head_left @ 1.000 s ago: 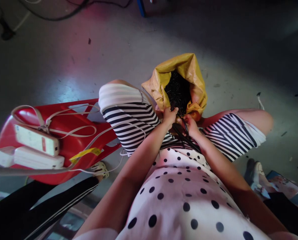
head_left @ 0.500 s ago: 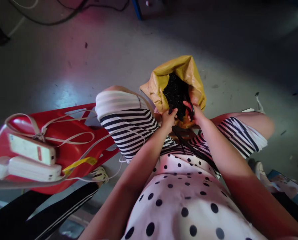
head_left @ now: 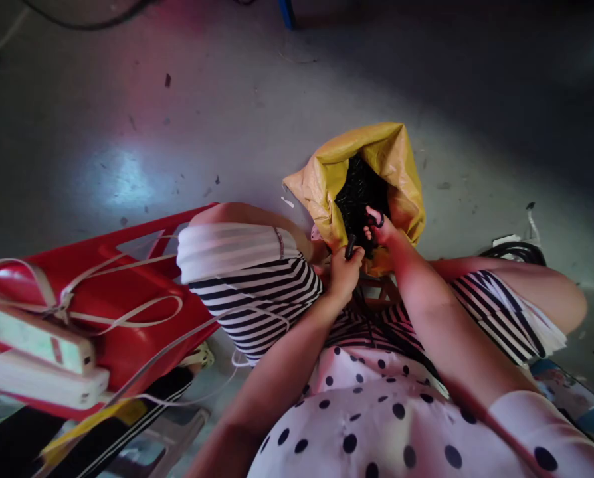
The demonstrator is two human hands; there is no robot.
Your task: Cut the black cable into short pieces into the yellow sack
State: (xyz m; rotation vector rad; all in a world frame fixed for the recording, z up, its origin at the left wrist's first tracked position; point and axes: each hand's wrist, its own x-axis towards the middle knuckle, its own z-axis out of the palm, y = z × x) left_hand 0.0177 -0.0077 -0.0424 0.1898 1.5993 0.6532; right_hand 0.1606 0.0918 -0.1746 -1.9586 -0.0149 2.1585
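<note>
We are seated with a yellow sack [head_left: 401, 172] standing on the floor [head_left: 127, 133] between our knees, its mouth rolled open and packed with small black tube-like pieces [head_left: 359, 192]. Our left hand [head_left: 344, 272] sits at the near lip of the sack, its grip pressed together around a bunch of long thin black strands [head_left: 371, 312] that trail back over our striped shorts [head_left: 257, 299]; a short black end stands up out of the fist. Our right hand [head_left: 381, 229] reaches into the mouth of the sack, fingers pinching one small curved black piece, which lies against the heap. We judge these pieces to be light, slightly springy plastic or rubber, smooth enough to slip, and loose enough that a handful would spill, so a fingertip pinch on a single piece suits them best. The strands look limp and prone to tangle, so they are best held as a bundle near one end. The sack itself seems thin and floppy, best steadied by its rolled rim. On our left, white power strips [head_left: 38, 338] lie on a red plastic stool [head_left: 142, 318].
</note>
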